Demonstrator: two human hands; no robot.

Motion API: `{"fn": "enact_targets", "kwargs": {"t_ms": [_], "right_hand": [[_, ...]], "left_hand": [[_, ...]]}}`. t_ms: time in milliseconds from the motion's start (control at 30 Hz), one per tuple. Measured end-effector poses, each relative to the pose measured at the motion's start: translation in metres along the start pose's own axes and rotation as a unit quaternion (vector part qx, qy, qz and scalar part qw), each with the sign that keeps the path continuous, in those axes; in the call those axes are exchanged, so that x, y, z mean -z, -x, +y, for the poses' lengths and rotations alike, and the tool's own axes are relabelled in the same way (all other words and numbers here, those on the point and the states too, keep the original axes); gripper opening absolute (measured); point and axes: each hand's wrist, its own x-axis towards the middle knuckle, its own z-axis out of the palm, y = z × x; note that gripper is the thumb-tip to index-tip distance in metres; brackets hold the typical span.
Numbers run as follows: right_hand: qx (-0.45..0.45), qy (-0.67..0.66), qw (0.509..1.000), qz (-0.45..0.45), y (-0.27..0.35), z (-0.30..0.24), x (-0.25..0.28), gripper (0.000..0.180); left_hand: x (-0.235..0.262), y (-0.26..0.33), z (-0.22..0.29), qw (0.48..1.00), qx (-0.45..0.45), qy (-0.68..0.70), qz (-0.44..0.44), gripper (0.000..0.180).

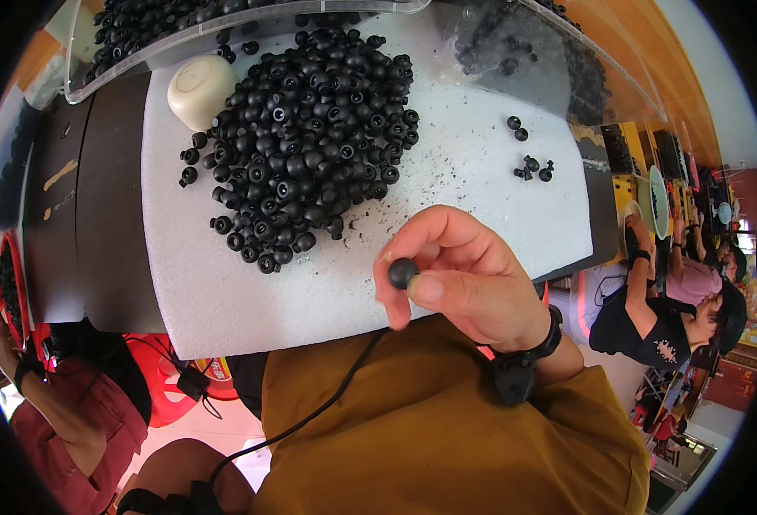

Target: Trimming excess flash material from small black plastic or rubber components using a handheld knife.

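Note:
My right hand [464,270], with a black band at the wrist, is raised over the near edge of a white foam sheet [498,232]. Thumb and fingers pinch a small black ball-shaped part [402,273]. Beyond it lies a large heap of similar black parts [310,137], many showing a short neck or a hollow end. A few loose parts [530,163] are scattered on the sheet at the right, and black crumbs lie between heap and hand. My left hand does not show.
Clear plastic bins [249,26] of black parts stand along the far side. A cream rounded cup-like thing [200,91] sits left of the heap. A black cable [318,408] crosses my brown clothing. Other people are at both sides, near a red tray [15,287] and a pale green bowl [658,202].

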Motion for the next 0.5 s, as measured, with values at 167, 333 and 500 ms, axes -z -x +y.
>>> {"fn": "enact_targets", "kwargs": {"t_ms": [167,333,500], "right_hand": [[0.011,-0.011,0.999,-0.038,0.001,0.001,0.002,0.023],[0.031,0.006,0.999,-0.014,0.002,0.001,0.0,0.023],[0.021,0.01,1.0,-0.014,0.001,0.0,0.0,0.02]], "left_hand": [[-0.023,-0.002,0.003,0.999,0.027,0.03,-0.03,0.029],[-0.064,0.003,0.011,0.986,0.119,0.074,-0.093,0.03],[-0.107,0.022,0.012,0.912,0.304,0.046,-0.271,0.025]]}}
